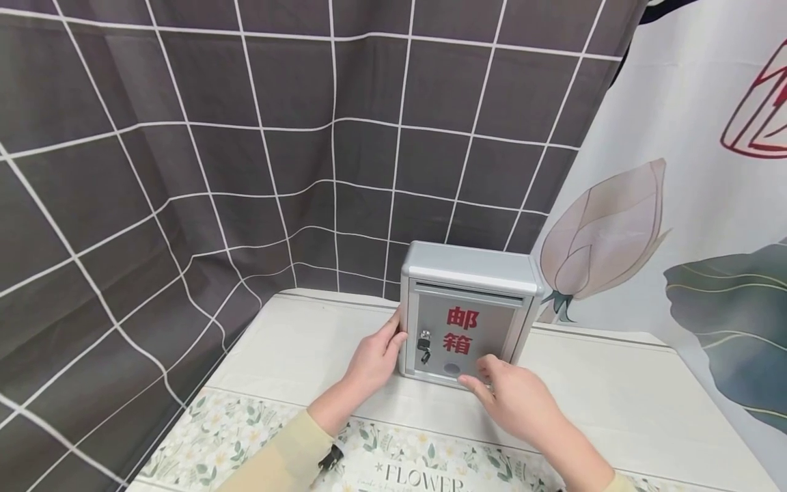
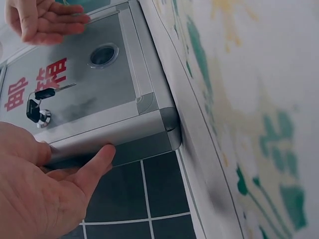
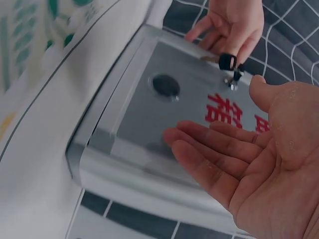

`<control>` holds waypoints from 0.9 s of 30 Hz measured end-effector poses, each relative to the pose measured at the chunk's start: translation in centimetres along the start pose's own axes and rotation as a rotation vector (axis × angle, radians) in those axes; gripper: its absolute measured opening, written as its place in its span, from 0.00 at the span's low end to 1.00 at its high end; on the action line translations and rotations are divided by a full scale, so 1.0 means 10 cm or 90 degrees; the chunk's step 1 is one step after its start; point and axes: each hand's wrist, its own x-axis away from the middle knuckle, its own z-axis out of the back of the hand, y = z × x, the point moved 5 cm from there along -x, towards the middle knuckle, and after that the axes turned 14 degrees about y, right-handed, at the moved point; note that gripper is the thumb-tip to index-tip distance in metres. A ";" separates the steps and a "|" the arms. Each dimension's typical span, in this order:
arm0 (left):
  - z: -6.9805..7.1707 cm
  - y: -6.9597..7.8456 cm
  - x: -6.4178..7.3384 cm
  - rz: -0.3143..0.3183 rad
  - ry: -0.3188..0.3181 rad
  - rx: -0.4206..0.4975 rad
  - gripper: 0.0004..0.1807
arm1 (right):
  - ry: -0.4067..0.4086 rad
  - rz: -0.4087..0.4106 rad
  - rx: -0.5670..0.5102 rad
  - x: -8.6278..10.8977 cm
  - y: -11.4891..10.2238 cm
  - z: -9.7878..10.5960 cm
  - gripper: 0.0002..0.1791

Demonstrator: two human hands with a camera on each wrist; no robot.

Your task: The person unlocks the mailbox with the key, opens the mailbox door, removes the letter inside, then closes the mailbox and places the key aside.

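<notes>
A silver metal mailbox [image 1: 424, 372] stands upright on the table, with two red characters [image 1: 460, 330] on its front panel. Two small keys with black heads [image 2: 46, 93] hang at its lock [image 2: 44, 118], one of them in the keyhole. Low on the panel is a round window [image 3: 165, 86]. My left hand [image 1: 375, 357] rests against the mailbox's left side, fingers along that side and thumb by the front edge. In front of the lower right of the panel is my right hand [image 1: 519, 400], empty, palm toward the box, its fingers loosely bent.
A pale cloth with a floral band and printed lettering [image 1: 424, 476] covers the table [image 1: 320, 328]. Behind the mailbox hangs a dark grey curtain with a white grid [image 1: 363, 157]. To the right is a white curtain with a lotus print [image 1: 605, 236].
</notes>
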 end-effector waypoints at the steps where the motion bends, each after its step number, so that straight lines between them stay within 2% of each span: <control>1: 0.00 0.00 0.00 0.001 -0.001 0.001 0.32 | 0.002 0.006 -0.002 -0.02 -0.03 -0.03 0.24; 9: 0.02 -0.03 0.00 -0.001 -0.005 0.007 0.32 | 0.034 0.046 -0.012 -0.13 -0.24 -0.19 0.22; 18: 0.03 -0.03 0.00 0.000 -0.012 -0.002 0.32 | 0.087 0.096 -0.033 -0.25 -0.42 -0.32 0.29; 23: 0.02 -0.03 0.00 -0.005 -0.014 -0.005 0.32 | 0.069 0.079 -0.039 -0.32 -0.49 -0.37 0.29; 27: 0.01 -0.03 0.00 -0.010 -0.013 -0.006 0.31 | 0.092 0.089 -0.047 -0.35 -0.51 -0.42 0.30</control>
